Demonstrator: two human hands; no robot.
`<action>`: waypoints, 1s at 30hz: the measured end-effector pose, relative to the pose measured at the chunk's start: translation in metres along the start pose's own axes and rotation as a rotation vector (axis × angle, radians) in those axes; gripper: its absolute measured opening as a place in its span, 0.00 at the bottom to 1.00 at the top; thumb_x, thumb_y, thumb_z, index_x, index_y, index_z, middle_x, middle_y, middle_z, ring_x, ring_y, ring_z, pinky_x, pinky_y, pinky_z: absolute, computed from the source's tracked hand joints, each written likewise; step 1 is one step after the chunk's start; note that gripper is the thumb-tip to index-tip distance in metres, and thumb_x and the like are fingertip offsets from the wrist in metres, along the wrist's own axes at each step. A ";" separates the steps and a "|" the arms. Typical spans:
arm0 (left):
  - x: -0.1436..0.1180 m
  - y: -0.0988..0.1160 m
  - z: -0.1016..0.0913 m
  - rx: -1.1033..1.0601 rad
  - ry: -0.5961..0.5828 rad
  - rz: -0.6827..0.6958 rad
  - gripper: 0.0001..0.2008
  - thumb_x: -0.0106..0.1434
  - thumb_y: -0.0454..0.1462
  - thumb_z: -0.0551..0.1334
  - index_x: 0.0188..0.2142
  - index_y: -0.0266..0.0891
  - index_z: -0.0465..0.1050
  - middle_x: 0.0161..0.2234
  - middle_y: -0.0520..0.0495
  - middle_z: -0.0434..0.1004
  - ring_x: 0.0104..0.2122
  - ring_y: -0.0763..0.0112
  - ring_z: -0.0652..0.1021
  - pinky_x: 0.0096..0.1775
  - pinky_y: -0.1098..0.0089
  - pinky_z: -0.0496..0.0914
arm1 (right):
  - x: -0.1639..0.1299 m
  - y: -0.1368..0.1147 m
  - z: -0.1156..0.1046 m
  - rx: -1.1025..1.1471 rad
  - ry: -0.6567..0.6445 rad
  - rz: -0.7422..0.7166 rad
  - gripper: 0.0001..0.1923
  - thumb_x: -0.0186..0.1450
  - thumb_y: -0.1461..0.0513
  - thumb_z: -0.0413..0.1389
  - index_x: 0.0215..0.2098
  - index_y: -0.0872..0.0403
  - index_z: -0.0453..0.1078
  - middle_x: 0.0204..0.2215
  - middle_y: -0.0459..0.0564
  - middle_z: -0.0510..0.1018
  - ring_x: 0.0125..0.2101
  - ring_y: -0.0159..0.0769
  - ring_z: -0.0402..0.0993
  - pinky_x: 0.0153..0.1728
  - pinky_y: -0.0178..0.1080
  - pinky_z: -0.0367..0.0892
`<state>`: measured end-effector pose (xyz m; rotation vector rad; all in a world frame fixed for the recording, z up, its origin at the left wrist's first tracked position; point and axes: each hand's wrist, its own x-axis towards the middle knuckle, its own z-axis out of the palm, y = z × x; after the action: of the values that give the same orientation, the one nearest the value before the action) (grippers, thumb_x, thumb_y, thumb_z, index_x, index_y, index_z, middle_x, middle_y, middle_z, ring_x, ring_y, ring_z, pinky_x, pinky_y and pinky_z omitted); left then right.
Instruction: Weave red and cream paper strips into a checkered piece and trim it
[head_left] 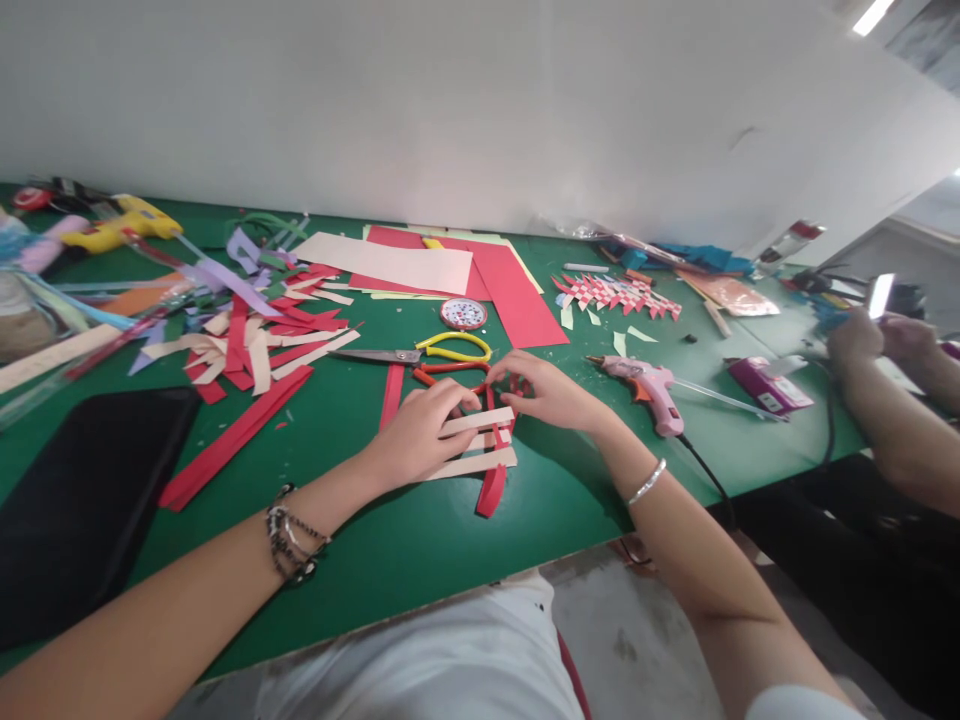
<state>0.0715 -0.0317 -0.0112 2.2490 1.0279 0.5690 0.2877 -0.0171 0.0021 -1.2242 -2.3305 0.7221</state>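
Note:
My left hand (431, 428) is closed over the left part of several cream paper strips (480, 463), which lie side by side on the table. A red paper strip (492, 492) crosses them at their right ends, passing over some and under others. My right hand (553, 392) has curled fingers at the far end of the crossing red strip, thumb and fingertips close together on it. Just beyond both hands lie scissors (405, 356) with one yellow and one orange handle loop. Another red strip (391, 395) runs out from under the blades.
Loose red and cream strips (247, 350) lie leftward, near a black tablet-like slab (82, 500). Red sheets (517, 300) and a round pin case (463, 314) are farther back. Rightward are a woven piece (619, 295), a pink glue gun (649, 390) and another person's hands (859, 335).

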 end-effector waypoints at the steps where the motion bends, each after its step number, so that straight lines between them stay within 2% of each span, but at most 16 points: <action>1: 0.000 -0.001 0.001 -0.001 0.000 0.000 0.07 0.58 0.39 0.54 0.37 0.42 0.65 0.37 0.50 0.72 0.36 0.65 0.72 0.41 0.62 0.65 | -0.002 0.000 -0.004 -0.042 0.004 0.007 0.12 0.58 0.68 0.51 0.42 0.55 0.67 0.39 0.51 0.69 0.34 0.33 0.66 0.34 0.36 0.64; 5: 0.000 -0.003 0.002 -0.014 -0.002 -0.003 0.07 0.59 0.38 0.53 0.37 0.42 0.64 0.37 0.50 0.72 0.35 0.65 0.72 0.39 0.64 0.66 | -0.011 0.000 -0.014 -0.239 0.028 0.075 0.13 0.59 0.67 0.53 0.43 0.56 0.66 0.39 0.53 0.70 0.36 0.37 0.67 0.39 0.40 0.64; 9: 0.000 -0.002 0.001 -0.004 0.003 -0.001 0.07 0.58 0.37 0.53 0.37 0.42 0.64 0.36 0.50 0.72 0.34 0.66 0.72 0.37 0.66 0.66 | -0.014 -0.002 -0.012 -0.290 -0.063 0.099 0.15 0.58 0.68 0.54 0.45 0.57 0.66 0.39 0.55 0.69 0.41 0.42 0.67 0.41 0.43 0.65; 13: -0.001 -0.002 0.001 0.007 0.007 0.000 0.07 0.58 0.36 0.53 0.37 0.42 0.65 0.37 0.50 0.72 0.35 0.66 0.72 0.37 0.66 0.66 | -0.010 -0.003 -0.007 -0.226 -0.117 0.095 0.19 0.59 0.70 0.52 0.49 0.58 0.65 0.41 0.55 0.67 0.39 0.38 0.67 0.40 0.41 0.66; 18: -0.001 -0.001 0.001 0.004 0.000 0.015 0.07 0.58 0.36 0.53 0.37 0.42 0.65 0.36 0.50 0.72 0.35 0.66 0.73 0.39 0.66 0.66 | -0.005 -0.004 -0.005 -0.145 -0.153 0.074 0.18 0.58 0.72 0.50 0.46 0.57 0.67 0.40 0.54 0.71 0.38 0.36 0.68 0.39 0.39 0.65; 23: -0.001 0.001 0.000 -0.012 0.002 0.029 0.08 0.57 0.35 0.52 0.36 0.41 0.65 0.35 0.50 0.72 0.34 0.67 0.72 0.39 0.66 0.66 | -0.001 -0.002 -0.003 -0.042 -0.148 0.094 0.12 0.58 0.71 0.51 0.39 0.57 0.69 0.34 0.49 0.75 0.32 0.32 0.68 0.34 0.35 0.63; 26: -0.001 0.001 0.001 -0.003 0.000 0.037 0.07 0.57 0.35 0.52 0.36 0.41 0.66 0.34 0.51 0.72 0.34 0.68 0.72 0.39 0.67 0.66 | 0.003 0.003 -0.001 0.055 -0.145 0.154 0.09 0.59 0.68 0.50 0.36 0.56 0.69 0.29 0.46 0.74 0.26 0.29 0.65 0.29 0.33 0.61; 30: -0.001 -0.001 0.001 0.005 -0.001 0.058 0.07 0.58 0.35 0.52 0.35 0.41 0.66 0.34 0.51 0.73 0.34 0.68 0.73 0.40 0.67 0.66 | 0.008 0.007 0.004 0.183 -0.079 0.186 0.08 0.58 0.68 0.51 0.36 0.56 0.67 0.25 0.44 0.71 0.24 0.27 0.64 0.26 0.32 0.59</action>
<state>0.0715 -0.0320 -0.0131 2.2895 0.9669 0.5901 0.2858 -0.0081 -0.0044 -1.3616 -2.1738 1.0395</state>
